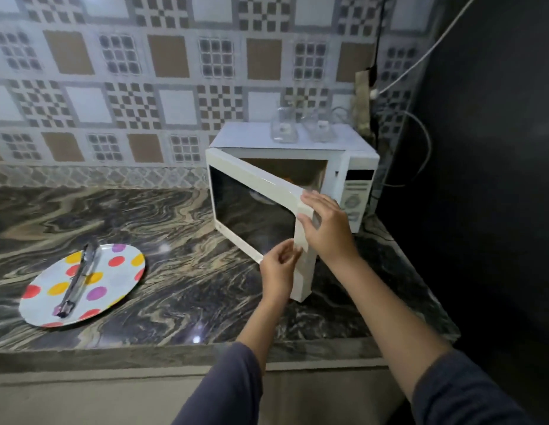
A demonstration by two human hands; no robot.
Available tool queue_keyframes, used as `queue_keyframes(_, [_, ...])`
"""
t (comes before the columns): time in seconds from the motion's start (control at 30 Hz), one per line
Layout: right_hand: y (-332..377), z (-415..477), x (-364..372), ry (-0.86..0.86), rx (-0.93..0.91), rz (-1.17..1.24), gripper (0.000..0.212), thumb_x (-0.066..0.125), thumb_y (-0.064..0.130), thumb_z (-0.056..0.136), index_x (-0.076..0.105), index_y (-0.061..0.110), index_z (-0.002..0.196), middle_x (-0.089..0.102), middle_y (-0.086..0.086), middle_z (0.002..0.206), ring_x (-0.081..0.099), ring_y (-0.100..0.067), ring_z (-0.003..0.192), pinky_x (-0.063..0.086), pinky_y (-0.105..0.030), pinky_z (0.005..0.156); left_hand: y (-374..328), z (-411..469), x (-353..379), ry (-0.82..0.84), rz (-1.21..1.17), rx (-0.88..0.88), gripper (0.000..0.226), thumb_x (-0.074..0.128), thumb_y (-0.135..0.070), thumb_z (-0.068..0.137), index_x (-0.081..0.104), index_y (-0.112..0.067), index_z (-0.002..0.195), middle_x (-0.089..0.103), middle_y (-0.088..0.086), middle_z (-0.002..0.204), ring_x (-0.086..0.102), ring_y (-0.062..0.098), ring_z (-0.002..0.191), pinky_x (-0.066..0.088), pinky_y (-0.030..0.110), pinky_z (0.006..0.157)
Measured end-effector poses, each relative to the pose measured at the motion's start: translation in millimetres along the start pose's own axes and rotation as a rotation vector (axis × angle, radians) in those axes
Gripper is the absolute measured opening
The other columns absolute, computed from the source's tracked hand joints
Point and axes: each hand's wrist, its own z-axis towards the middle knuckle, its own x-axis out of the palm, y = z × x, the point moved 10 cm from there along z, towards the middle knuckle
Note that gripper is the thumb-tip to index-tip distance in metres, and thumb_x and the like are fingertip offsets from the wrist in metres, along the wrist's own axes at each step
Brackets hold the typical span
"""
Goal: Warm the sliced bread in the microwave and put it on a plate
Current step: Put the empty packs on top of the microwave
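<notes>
**Door partly open, bread out of sight**

My right hand [325, 222] grips the free edge of the microwave door [251, 216], which stands partly open. My left hand [279, 268] curls at that same edge lower down; I cannot tell if it holds on. I cannot see the bread. I think it sits inside the microwave [362, 161]. It should be soft, light and maybe hot, so I would lift it gently with the tongs [79, 277] lying on the dotted plate [123, 279].
</notes>
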Motion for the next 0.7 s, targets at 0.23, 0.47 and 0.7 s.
queue_keyframes(0.23, [-72.8,45.7,-11.6,0.051,0.123,0.019,0.041,0.064,-0.003,0.081,0.059,0.001,0.121,0.059,-0.012,0.128,0.051,-0.019,0.124,0.027,-0.015,0.105,8.6,60.7,62.6,0.007,0.134,0.038,0.017,0.066,-0.016,0.084,0.071,-0.004,0.095,0.073,0.012,0.089,0.067,0.020,0.077,0.055,0.033,0.070])
queue_keyframes(0.47, [-141.8,95.8,-3.7,0.050,0.172,0.107,0.042,0.058,-0.010,0.081,0.057,-0.001,0.123,0.056,-0.014,0.130,0.049,-0.020,0.126,0.027,-0.014,0.105,8.1,118.9,112.8,-0.025,0.166,0.093,0.015,0.062,-0.010,0.086,0.071,-0.006,0.097,0.070,0.003,0.084,0.061,0.005,0.074,0.051,0.022,0.069])
queue_keyframes(0.7, [-174.2,134.2,3.2,-0.007,0.062,0.141,0.042,0.057,-0.019,0.074,0.061,-0.008,0.114,0.062,-0.022,0.118,0.056,-0.029,0.117,0.027,-0.009,0.100,13.0,165.8,137.1,-0.082,0.236,0.149,0.017,0.066,-0.014,0.084,0.071,-0.002,0.095,0.069,0.003,0.077,0.053,-0.008,0.063,0.040,0.003,0.058])
